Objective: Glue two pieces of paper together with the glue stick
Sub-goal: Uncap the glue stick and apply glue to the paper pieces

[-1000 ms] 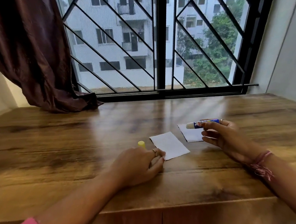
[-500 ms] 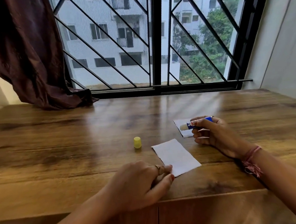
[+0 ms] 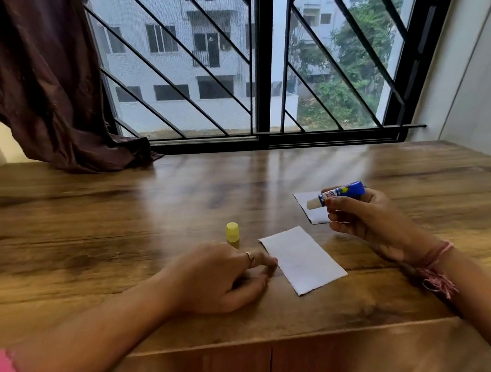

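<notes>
Two small white paper pieces lie on the wooden table (image 3: 119,235). The near paper (image 3: 301,261) lies flat close to the front edge. My left hand (image 3: 223,274) rests on the table with loosely curled fingers, its fingertips at that paper's left edge. The far paper (image 3: 308,210) sits partly under my right hand (image 3: 366,220), which grips the blue glue stick (image 3: 342,194). The stick is uncapped, and its pale tip points left just above the far paper. Its yellow cap (image 3: 232,232) stands upright behind my left hand.
A barred window (image 3: 261,70) runs along the table's back edge. A dark brown curtain (image 3: 43,70) hangs at the back left, its hem resting on the tabletop. A white wall (image 3: 479,71) closes the right side. The table's front edge runs just below my left hand.
The near paper has slid a little right and toward me, away from the cap. My left hand pulled back, then returned beside the cap. My right hand keeps the glue stick over the far paper.
</notes>
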`<state>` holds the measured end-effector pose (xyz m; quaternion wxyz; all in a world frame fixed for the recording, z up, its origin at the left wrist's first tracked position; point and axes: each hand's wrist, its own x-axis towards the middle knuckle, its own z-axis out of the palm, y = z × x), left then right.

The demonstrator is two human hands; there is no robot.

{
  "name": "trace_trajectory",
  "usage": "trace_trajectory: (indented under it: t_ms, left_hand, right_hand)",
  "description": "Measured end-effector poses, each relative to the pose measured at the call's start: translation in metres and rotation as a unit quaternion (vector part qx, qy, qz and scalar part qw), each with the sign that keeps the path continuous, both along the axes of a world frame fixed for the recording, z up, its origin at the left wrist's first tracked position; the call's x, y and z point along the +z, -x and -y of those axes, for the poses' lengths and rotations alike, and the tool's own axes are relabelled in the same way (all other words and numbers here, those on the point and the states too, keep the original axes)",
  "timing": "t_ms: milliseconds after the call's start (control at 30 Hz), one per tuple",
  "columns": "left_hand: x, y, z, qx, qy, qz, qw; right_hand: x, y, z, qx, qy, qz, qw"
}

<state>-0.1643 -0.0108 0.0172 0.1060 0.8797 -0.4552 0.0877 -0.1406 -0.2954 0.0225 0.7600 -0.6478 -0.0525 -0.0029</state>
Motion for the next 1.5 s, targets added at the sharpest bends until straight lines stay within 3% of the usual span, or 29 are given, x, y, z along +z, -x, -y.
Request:
trace_trajectory:
  t_ms: [267,467,633,833,1067,1167,1500]
  left_hand:
    - [-0.010,0.007,0.012,-0.001,0.060,0.043,0.997]
    - [-0.010,0.007,0.010,0.020,0.081,0.010,0.996]
    - [-0.006,-0.007,-0.001,0.018,0.083,-0.006,0.996]
    - [-0.010,-0.008,-0.002,0.015,0.053,0.022,0.998]
    - [-0.011,-0.008,-0.003,0.014,0.061,0.030,0.998]
    - [-0.011,-0.008,-0.002,0.017,0.060,0.027,0.998]
    - [-0.011,-0.009,-0.003,0.017,0.049,0.011,0.999]
  right_hand:
    - [0.000,0.004,-0.040,-0.007,-0.040,-0.043,0.998]
    - [-0.006,0.001,-0.066,-0.067,0.081,0.006,0.994]
    - [-0.009,0.002,-0.066,-0.060,0.181,0.041,0.981]
    - [-0.004,0.002,-0.066,-0.023,0.237,0.074,0.968]
    - [-0.008,0.001,-0.070,-0.049,0.237,0.120,0.963]
    - [-0.011,0.003,-0.075,-0.026,0.292,0.145,0.945]
    - [-0.013,0.005,-0.078,0.004,0.324,0.152,0.934]
